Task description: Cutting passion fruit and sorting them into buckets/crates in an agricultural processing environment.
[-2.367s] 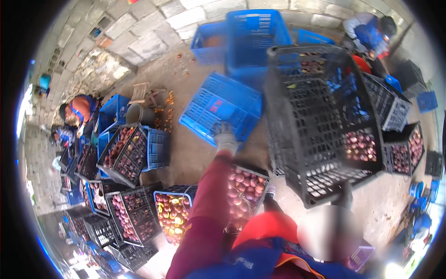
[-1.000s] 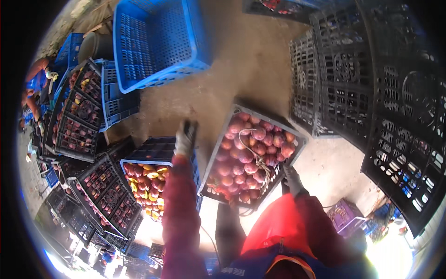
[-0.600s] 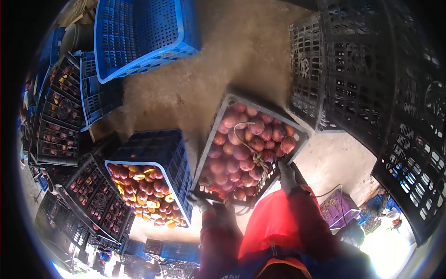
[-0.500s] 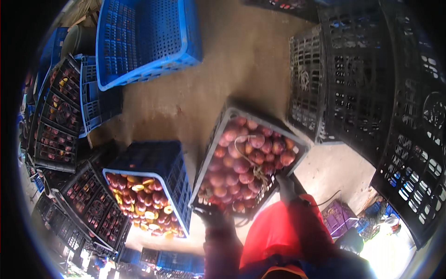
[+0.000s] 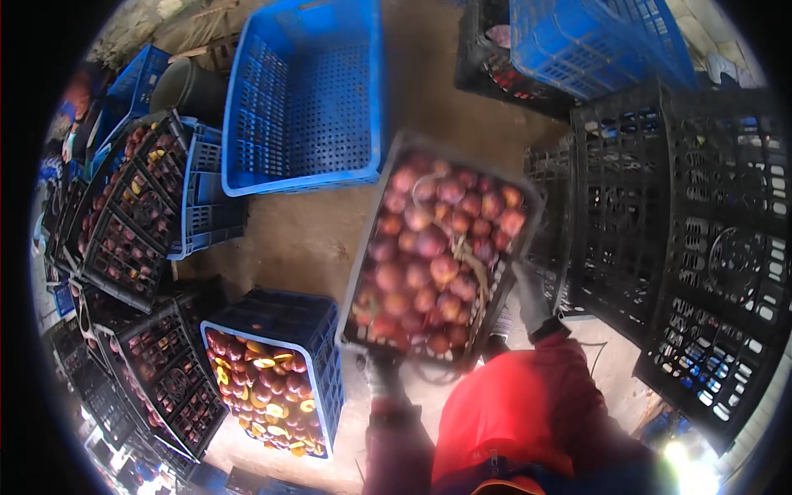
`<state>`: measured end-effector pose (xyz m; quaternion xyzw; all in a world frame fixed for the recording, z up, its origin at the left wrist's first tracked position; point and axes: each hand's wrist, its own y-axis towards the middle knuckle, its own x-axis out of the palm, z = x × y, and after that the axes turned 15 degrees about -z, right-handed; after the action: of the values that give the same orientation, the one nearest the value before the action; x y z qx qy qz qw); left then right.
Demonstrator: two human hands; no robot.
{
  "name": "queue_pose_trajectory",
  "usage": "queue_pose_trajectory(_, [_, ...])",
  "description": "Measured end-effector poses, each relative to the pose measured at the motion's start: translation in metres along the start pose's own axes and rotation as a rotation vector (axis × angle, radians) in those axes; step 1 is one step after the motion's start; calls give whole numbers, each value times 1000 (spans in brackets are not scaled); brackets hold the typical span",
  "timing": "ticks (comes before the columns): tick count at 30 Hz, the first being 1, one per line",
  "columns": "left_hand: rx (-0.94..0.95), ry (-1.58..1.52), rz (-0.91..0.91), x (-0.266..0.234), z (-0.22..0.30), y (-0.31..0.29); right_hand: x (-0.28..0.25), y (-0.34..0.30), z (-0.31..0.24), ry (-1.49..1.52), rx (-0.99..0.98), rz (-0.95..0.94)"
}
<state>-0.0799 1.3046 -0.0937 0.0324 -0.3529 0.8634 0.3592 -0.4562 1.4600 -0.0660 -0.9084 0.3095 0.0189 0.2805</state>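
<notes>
A dark crate (image 5: pixel 363 268) full of round red-purple fruit (image 5: pixel 429 256), which look like passion fruit, is held tilted in front of me. My gloved left hand (image 5: pixel 381 373) grips its near left corner, the fingers partly hidden under the rim. On the right side, my gloved right hand (image 5: pixel 532 299) holds the crate's edge, fingertips hidden behind the wall. A string and a twisted strip of cloth (image 5: pixel 472 264) lie on top of the fruit. The crate's far left corner overlaps a large blue crate (image 5: pixel 301 107) in view, whose perforated bottom shows.
At left stands a blue crate (image 5: pixel 330 363) of fruit, some cut to yellow insides. Black crates of fruit (image 5: pixel 136 214) are stacked beyond it. Tall black crates (image 5: pixel 619 223) line the right, with another blue crate (image 5: pixel 594 41) at the far right. A grey bucket (image 5: pixel 186 91) stands far left.
Both hands have moved the fruit crate forward, away from me, closer to the large blue crate. My view has shifted too, bringing the blue crate at the far right into sight.
</notes>
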Motion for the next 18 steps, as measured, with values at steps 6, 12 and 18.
queue_pose_trajectory(6, [106,-41,-113,60,57,111,-13,-12,-126,54,207,147])
queue_pose_trajectory(12, [-421,-121,99,117,283,45,-6,-92,-217,27,339,-76])
queue_pose_trajectory(18, [-79,824,110,-38,435,-101,-32,-87,-350,234,294,-180])
